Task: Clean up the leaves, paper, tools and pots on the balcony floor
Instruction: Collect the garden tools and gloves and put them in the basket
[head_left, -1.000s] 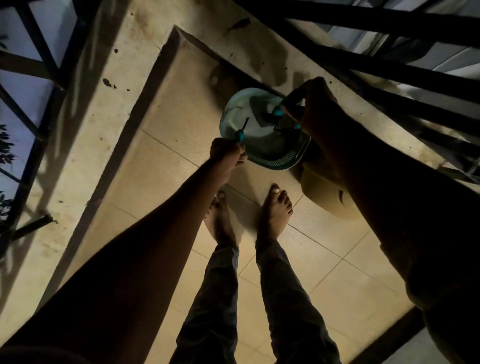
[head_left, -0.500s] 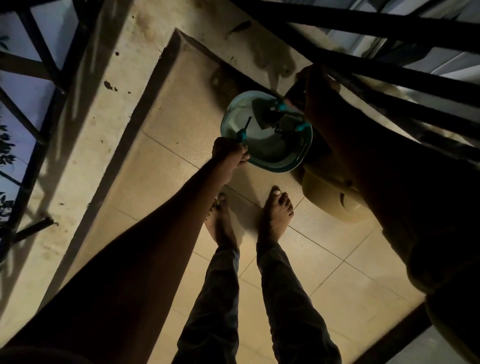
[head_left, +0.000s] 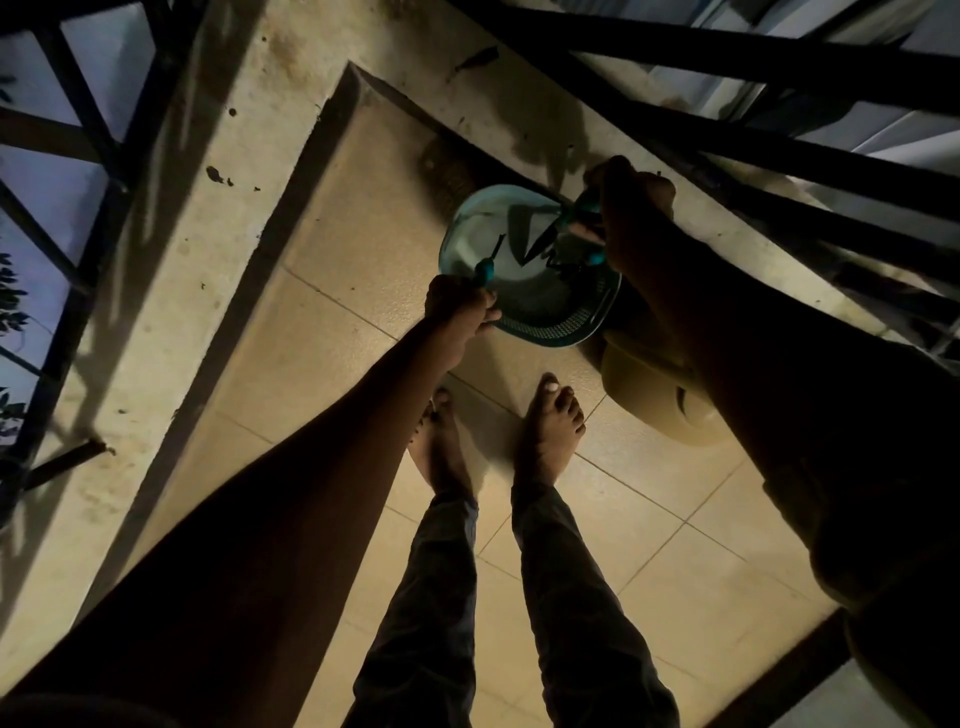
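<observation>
Teal plastic basket (head_left: 540, 322), shallow with a perforated rim, is held above the tiled balcony floor (head_left: 675, 545) close to the raised concrete ledge (head_left: 249, 156) at the floor's far edge. The left hand (head_left: 460, 314) grips the basket's near rim, fingers curled round it, and the teal end of a small tool (head_left: 485, 267) with a thin dark shaft sticks up just beside that hand, its shaft lying inside the basket. The right hand (head_left: 631, 213) is at the basket's far right rim, fingers curled round the teal handles of a bunch of garden tools (head_left: 571, 228) whose dark metal ends point down into the basket. The light is dim and that hand is mostly in shadow, so the tools seem to be two or three, but I cannot tell the count for sure.

Below the basket, on the floor beside the ledge, a tan pot (head_left: 649, 395) lies on its side, partly hidden by the right forearm. Two bare feet (head_left: 548, 431) stand on the tiles just beside it, in dark trousers. A small dark leaf (head_left: 475, 58) lies on the ledge near its far corner, and dark specks of debris (head_left: 215, 175) dot the ledge further left. Black railing bars (head_left: 753, 67) run along the ledge's outer edges.
</observation>
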